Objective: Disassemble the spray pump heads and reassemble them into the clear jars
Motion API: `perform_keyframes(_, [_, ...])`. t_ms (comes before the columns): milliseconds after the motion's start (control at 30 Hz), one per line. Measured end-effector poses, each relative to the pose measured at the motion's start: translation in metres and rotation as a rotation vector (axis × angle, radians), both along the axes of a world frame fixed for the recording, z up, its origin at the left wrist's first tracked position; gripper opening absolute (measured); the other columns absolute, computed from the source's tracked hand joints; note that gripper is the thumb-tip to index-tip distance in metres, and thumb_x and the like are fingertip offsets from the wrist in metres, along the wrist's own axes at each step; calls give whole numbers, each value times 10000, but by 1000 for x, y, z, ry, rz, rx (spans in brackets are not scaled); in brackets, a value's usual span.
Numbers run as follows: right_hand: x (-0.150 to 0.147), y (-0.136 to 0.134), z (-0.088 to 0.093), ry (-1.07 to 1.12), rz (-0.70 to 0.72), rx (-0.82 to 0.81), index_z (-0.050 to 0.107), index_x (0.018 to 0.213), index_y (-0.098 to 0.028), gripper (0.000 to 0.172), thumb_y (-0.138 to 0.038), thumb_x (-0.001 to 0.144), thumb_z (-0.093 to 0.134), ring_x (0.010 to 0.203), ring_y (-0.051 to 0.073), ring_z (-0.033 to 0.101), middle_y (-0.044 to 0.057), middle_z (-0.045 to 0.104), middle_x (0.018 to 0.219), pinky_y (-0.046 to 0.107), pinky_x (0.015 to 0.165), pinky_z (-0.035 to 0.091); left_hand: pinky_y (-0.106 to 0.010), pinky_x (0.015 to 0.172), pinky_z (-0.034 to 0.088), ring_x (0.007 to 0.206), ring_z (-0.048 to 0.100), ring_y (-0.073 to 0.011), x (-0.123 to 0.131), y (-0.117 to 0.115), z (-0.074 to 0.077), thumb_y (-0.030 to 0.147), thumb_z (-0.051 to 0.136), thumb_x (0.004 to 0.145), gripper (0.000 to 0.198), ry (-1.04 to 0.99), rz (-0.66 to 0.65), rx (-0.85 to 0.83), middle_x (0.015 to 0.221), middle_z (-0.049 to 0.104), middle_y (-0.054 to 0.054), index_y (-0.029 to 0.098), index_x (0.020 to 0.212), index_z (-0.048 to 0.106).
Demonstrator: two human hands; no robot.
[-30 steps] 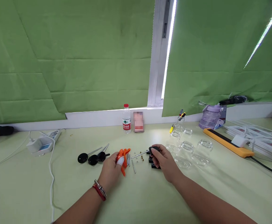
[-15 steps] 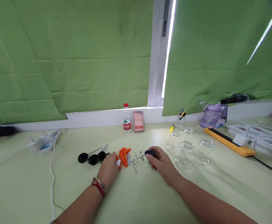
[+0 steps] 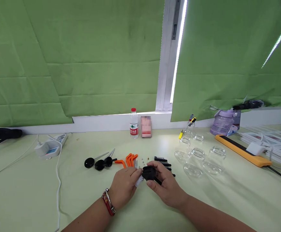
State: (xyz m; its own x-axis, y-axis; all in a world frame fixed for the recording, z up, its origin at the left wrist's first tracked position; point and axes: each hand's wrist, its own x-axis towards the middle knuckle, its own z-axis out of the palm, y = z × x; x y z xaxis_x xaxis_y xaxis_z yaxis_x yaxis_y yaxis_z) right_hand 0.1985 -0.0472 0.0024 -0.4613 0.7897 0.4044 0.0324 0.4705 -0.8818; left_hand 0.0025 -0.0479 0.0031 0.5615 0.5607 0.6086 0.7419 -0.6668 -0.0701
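In front of me, my right hand (image 3: 165, 185) grips a black grooved plastic part (image 3: 149, 173) between thumb and fingers. My left hand (image 3: 124, 184) is closed around a crumpled white tissue or cloth (image 3: 139, 181), its fingertips up against the black part's left side. Just beyond my hands lie orange bent handles (image 3: 130, 159), several thin metal rods (image 3: 135, 163) and tiny loose pieces (image 3: 148, 158). Black shafts with springs (image 3: 161, 159) form a row behind my right hand, partly hidden by it. Left of the handles rest black round lids (image 3: 89, 162) with metal rods attached.
Clear glass jars (image 3: 198, 158) stand on the right, one holding screwdrivers (image 3: 192, 120). Behind are a water bottle (image 3: 134, 124) and a pink box (image 3: 146, 127). An orange power strip (image 3: 243, 150) lies far right; a white power strip (image 3: 52, 148) and its cable lie left.
My left hand has moved right, away from the orange handles, carrying the white tissue. My right hand has come nearer with the black part, uncovering the row of black shafts. The view has shifted slightly.
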Motion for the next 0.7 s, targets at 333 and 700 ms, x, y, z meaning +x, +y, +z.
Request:
perform_keyframes(333, [-3, -2, -5, -200, -132, 520, 424, 1147, -221, 439, -127, 746, 575, 1049, 208, 518, 95, 522, 1124, 346, 905, 460, -287, 583, 493, 657, 580, -167, 5, -19, 2, 335, 527, 826, 599, -298, -151, -355, 851, 625, -51, 202, 1354, 276])
perform_keyframes(700, [2, -2, -9, -492, -14, 441, 269, 1382, -225, 603, -190, 827, 501, 1353, 192, 252, 101, 260, 1467, 377, 1093, 300, -325, 772, 512, 953, 565, -227, -31, 19, 21, 261, 566, 723, 366, -793, 436, -74, 1079, 490, -104, 168, 1077, 573])
